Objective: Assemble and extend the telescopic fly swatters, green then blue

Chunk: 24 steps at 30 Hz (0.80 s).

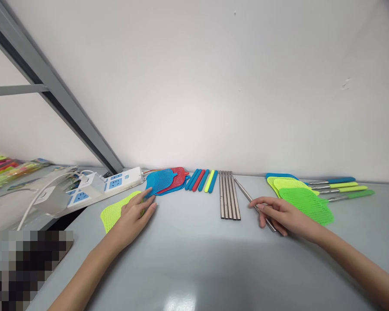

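Note:
At the left, my left hand (137, 212) lies over a yellow-green mesh fly swatter head (112, 212), fingers stretched out and thumb apart. Its fingertips reach the edge of a blue swatter head (160, 180), which overlaps a red one (180, 175). On the right, my right hand (278, 214) has its fingers closed round a slim metal rod (243, 188) that slants on the table. Beside that rod lies a row of several similar metal rods (229, 196). Several coloured handle grips (199, 180), blue, red and yellow, are lined up between the rods and the swatter heads.
Several fly swatters with handles lie at the right, a green one (306, 205) on top. A white power strip (123, 181) with plugs and cables stands at the left, near packaged goods (16, 172). The wall (214, 86) borders the grey table (188, 255) behind.

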Each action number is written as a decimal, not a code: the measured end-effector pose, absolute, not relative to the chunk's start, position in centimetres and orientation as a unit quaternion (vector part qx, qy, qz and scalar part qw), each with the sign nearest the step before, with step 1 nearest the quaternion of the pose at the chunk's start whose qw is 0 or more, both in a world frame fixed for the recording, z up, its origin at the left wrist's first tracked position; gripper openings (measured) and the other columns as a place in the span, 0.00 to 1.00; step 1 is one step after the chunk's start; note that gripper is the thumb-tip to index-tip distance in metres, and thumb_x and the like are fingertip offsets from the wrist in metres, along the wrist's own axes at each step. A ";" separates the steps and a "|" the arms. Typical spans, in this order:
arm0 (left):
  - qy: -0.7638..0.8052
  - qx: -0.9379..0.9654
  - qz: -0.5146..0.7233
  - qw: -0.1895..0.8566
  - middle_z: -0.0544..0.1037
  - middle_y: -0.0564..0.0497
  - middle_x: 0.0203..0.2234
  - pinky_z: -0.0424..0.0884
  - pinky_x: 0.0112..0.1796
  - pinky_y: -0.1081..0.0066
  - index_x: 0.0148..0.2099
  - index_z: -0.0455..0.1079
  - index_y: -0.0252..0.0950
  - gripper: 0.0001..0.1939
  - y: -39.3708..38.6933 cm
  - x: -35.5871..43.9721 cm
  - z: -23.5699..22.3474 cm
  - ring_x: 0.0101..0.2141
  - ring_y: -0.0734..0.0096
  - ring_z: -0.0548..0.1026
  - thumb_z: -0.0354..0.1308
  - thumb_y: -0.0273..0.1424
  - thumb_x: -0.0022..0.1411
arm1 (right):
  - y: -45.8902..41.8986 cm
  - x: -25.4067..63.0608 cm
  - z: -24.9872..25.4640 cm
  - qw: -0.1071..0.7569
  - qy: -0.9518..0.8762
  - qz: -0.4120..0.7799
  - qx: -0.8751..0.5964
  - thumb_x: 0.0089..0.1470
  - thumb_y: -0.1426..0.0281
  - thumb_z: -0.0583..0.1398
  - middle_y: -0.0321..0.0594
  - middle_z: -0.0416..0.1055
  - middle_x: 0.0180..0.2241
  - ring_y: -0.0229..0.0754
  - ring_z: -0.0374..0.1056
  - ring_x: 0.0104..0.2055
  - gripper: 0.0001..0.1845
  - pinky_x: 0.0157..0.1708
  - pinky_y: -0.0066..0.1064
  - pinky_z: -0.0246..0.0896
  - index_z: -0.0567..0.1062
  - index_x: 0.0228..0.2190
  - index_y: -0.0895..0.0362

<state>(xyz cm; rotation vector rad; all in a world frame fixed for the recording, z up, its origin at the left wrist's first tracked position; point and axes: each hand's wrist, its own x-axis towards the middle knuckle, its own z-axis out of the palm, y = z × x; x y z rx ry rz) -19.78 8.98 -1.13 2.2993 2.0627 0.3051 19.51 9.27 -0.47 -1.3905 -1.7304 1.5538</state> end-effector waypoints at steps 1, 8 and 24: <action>0.667 0.739 0.093 0.021 0.55 0.47 0.56 0.53 0.52 0.58 0.51 0.64 0.37 0.27 9.0 -19.8 -1.2 0.55 0.57 0.53 0.36 0.46 0.60 | 9.3 19.6 -0.4 0.225 -0.613 0.556 -0.515 0.52 0.58 0.48 0.35 0.70 0.23 0.28 0.50 0.11 0.20 0.18 0.26 0.52 0.64 0.43 0.56; 0.669 0.739 0.079 0.033 0.54 0.47 0.57 0.52 0.52 0.56 0.52 0.62 0.37 0.26 8.9 -19.7 -1.2 0.56 0.59 0.52 0.36 0.45 0.60 | 9.6 19.9 -0.3 0.226 -0.615 0.428 -0.622 0.48 0.53 0.51 0.28 0.58 0.13 0.33 0.54 0.12 0.19 0.16 0.26 0.49 0.65 0.35 0.54; 0.627 0.767 0.136 -0.011 0.57 0.44 0.55 0.56 0.51 0.58 0.40 0.67 0.35 0.22 8.7 -20.0 -1.0 0.54 0.57 0.56 0.40 0.44 0.59 | 9.2 20.0 -1.0 0.092 -0.761 0.245 -0.593 0.50 0.60 0.50 0.32 0.57 0.16 0.34 0.52 0.19 0.18 0.18 0.26 0.41 0.55 0.17 0.56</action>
